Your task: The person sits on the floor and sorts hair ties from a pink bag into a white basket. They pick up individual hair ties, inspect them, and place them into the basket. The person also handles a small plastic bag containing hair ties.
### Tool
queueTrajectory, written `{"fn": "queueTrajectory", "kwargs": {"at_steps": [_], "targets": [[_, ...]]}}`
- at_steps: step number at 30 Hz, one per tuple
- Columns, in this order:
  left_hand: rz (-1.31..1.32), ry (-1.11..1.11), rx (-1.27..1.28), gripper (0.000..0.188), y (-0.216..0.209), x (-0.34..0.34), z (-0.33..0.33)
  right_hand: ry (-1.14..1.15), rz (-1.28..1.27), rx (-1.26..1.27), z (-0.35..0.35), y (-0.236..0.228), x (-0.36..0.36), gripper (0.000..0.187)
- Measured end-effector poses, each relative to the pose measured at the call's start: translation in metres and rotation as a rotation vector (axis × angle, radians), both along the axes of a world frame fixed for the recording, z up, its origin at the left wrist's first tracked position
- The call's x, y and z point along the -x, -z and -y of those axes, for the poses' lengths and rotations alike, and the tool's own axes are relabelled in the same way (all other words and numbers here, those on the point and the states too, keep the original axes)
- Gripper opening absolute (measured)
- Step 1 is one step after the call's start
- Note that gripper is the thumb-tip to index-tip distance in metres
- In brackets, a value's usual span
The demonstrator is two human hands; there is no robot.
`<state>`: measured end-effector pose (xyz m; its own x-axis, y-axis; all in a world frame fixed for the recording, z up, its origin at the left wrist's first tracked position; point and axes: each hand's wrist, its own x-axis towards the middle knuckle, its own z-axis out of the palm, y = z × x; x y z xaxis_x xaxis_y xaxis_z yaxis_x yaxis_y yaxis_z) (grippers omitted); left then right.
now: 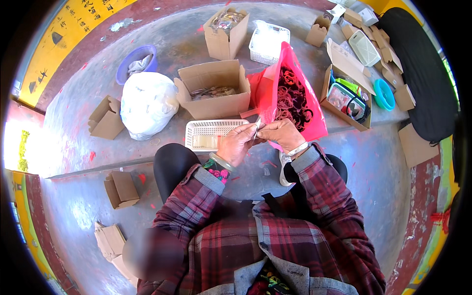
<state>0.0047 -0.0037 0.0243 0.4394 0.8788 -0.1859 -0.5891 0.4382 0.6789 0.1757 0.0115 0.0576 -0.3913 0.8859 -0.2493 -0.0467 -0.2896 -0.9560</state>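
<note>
My left hand (236, 143) and my right hand (284, 132) meet in front of my knees, both with closed fingers. Between their fingertips is a small, thin, pale strip-like piece (257, 126), too small to name exactly. A white plastic basket (216, 123) with flat pale packets (205, 142) in it sits just beyond my left hand. Past my right hand stands a bright pink plastic bag (317, 120), open, full of dark red and dusty pink loops (294, 101) that look like hair ties. Behind the basket is an open cardboard box (214, 107) holding small clear packets (212, 92).
On the raised concrete step stand a stuffed white plastic bag (147, 105), a purple basin (121, 73), another box of packets (227, 44) and a white basket (265, 55). At right are a box of tools and cords (356, 120) and a turquoise basin (383, 94). Small cartons (121, 189) lie around.
</note>
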Motion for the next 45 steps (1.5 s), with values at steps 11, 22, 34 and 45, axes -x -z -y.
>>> {"fn": "queueTrajectory", "kwargs": {"at_steps": [11, 22, 34, 45], "targets": [[0.031, -0.026, 0.013, 0.029, 0.000, 0.001, 0.001, 0.097, 0.027, 0.066, 0.005, 0.003, 0.006, 0.011], [-0.001, -0.092, 0.080, 0.023, 0.011, 0.001, -0.001, 0.090, 0.081, 0.017, 0.003, 0.012, 0.006, 0.012], [-0.060, -0.270, 0.097, 0.019, -0.002, 0.000, 0.000, -0.124, 0.179, -0.017, 0.001, 0.003, 0.009, 0.016], [-0.013, -0.177, 0.035, 0.019, 0.001, 0.004, -0.001, -0.099, 0.130, 0.038, 0.001, 0.008, 0.008, 0.016]]}}
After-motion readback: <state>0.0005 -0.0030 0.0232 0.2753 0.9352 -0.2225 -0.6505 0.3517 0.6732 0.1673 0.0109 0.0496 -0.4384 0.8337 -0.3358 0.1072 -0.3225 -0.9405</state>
